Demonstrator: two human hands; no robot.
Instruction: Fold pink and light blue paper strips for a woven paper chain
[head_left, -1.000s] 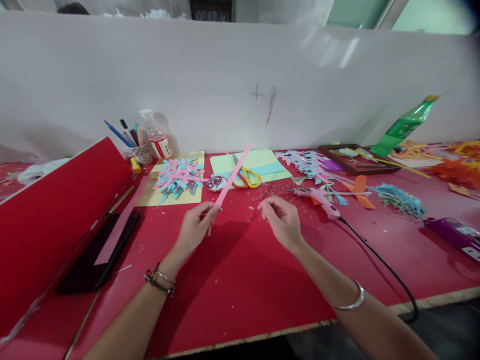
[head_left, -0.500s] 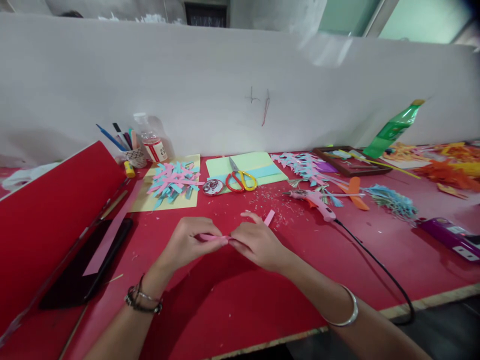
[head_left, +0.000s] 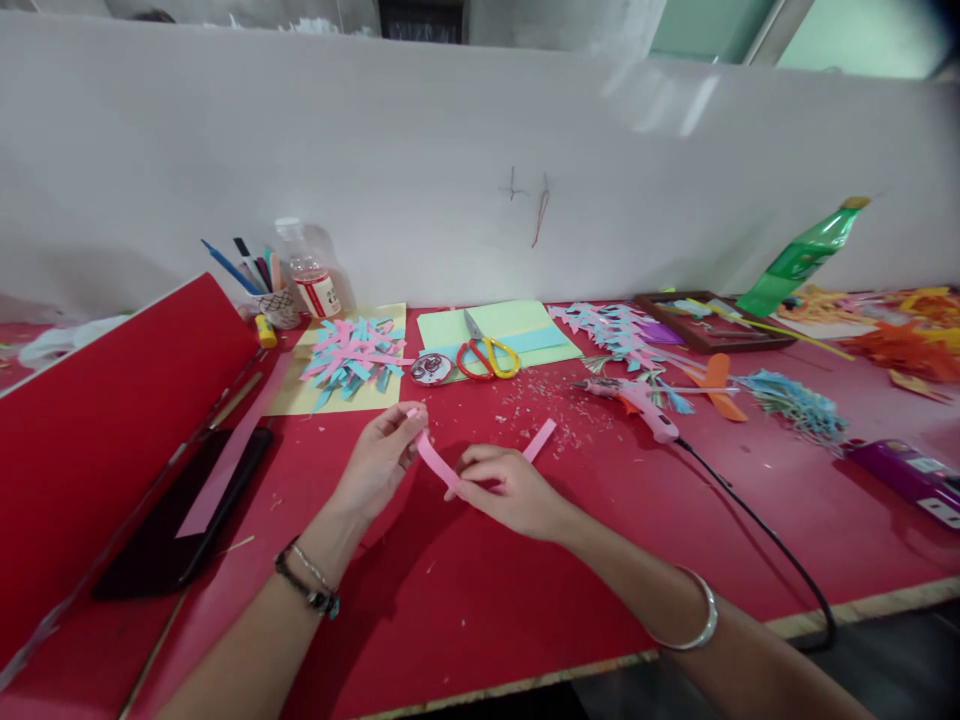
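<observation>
A pink paper strip (head_left: 435, 462) stretches between my two hands above the red tabletop. My left hand (head_left: 379, 455) pinches its upper left end between thumb and fingers. At the lower right, my right hand (head_left: 514, 490) grips the strip, and a pink tail (head_left: 540, 440) sticks out behind its fingers; whether it is the same strip is hidden. Beyond my hands lie scissors (head_left: 489, 358) with one red and one yellow handle, on light green paper (head_left: 540, 318). A heap of pink and blue paper pieces (head_left: 352, 358) rests on yellow paper (head_left: 292, 402).
To the right lie a pink glue gun (head_left: 645, 405) with a black cord, a brown tray (head_left: 705, 340), a leaning green bottle (head_left: 802, 260) and a purple power strip (head_left: 907, 480). On the left are a black phone (head_left: 142, 560), a red board (head_left: 127, 440) and a pen cup (head_left: 277, 308).
My hands were close together with the pink strip bunched between them. Now my left hand has turned and lifted away, so a longer length of strip shows. The view shifted slightly.
</observation>
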